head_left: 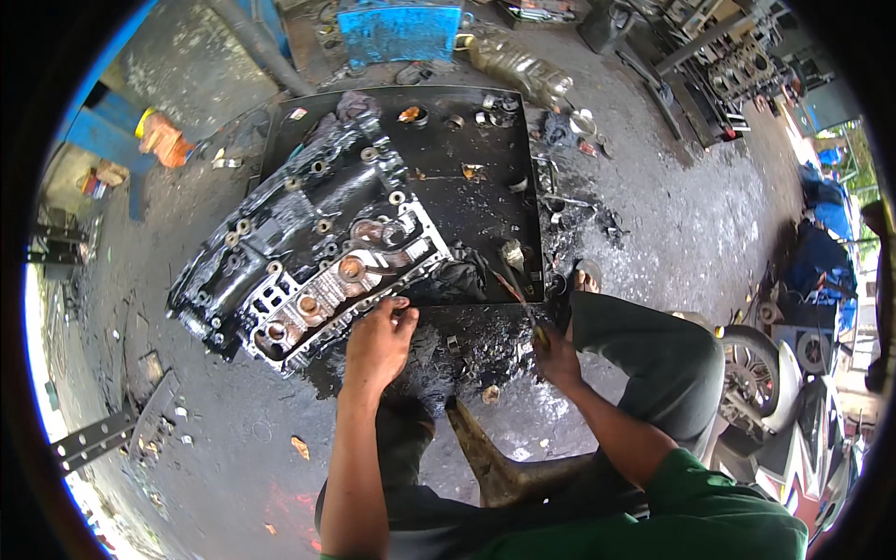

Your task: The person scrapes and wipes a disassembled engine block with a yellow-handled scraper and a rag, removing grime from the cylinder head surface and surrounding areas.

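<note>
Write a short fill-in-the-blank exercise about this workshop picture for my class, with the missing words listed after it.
1. The left hand rests on the edge of the oily engine ____.
2. The right hand holds a thin ____.
3. The engine block lies on a dark metal ____.

Missing words: block; tool; tray

Bare tray (485, 201) right of the cylinder head (308, 252); scattered small parts (485, 117) along its far edge

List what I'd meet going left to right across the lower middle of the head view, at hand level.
Metal bracket on the floor → engine block → left hand → right hand holding a thin tool → motorcycle wheel.
</note>
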A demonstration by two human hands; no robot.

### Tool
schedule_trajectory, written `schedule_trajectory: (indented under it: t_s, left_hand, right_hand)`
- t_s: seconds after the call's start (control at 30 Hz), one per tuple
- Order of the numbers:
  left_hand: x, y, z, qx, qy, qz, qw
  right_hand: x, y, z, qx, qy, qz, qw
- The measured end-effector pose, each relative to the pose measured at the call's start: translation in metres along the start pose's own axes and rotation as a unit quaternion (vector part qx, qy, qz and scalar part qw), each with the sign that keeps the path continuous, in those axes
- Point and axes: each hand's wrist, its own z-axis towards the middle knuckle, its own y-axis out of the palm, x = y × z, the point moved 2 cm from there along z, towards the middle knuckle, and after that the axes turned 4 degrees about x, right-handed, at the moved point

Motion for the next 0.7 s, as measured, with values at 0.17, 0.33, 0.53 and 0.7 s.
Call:
schedule_trajectory:
  t_s: [0.17,0.33,0.53,0.7]
  left_hand:
    - [0.012,0.02,-0.016,-0.036,-0.007,0.072,0.997]
    - [-0.001,0.032,-0.037,-0.084,-0.101,0.114,0.985]
    - [-0.007,0.043,-0.059,-0.117,-0.124,0.169,0.971]
    - [0.007,0.034,-0.046,-0.088,-0.107,0.096,0.986]
  right_hand:
    - [0.073,0.048,0.053,-0.096,0.089,-0.038,0.991]
    - [0.092,0.09,0.113,-0.11,0.103,-0.062,0.987]
    - [0.107,0.127,0.142,-0.162,0.235,-0.163,0.944]
    - [0.101,0.117,0.148,-0.27,0.097,-0.191,0.939]
